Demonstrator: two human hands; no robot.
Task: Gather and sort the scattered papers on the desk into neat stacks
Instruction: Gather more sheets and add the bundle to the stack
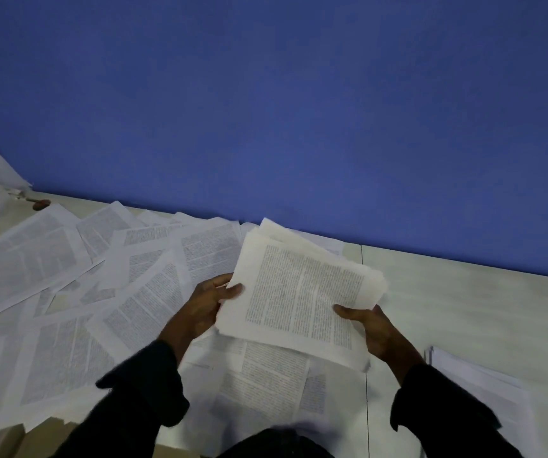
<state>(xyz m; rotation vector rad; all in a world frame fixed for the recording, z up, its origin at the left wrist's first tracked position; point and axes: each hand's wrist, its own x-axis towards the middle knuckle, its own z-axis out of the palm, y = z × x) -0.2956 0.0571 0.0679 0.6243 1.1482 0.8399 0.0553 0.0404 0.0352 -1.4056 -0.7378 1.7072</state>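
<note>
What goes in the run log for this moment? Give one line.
hands: left and right hold bundle | loose sheets: scattered left | stack: right

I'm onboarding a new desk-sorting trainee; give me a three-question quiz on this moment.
1. True or false: the held bundle of papers is gripped by both the left hand and the right hand.
2. Where do most of the scattered papers lie?
A. left of the hands
B. right of the hands
C. on the blue wall
3. Fill in: a separate stack lies on the desk beside the person's ____ sleeve.

Key: 1 true; 2 A; 3 right.
</note>
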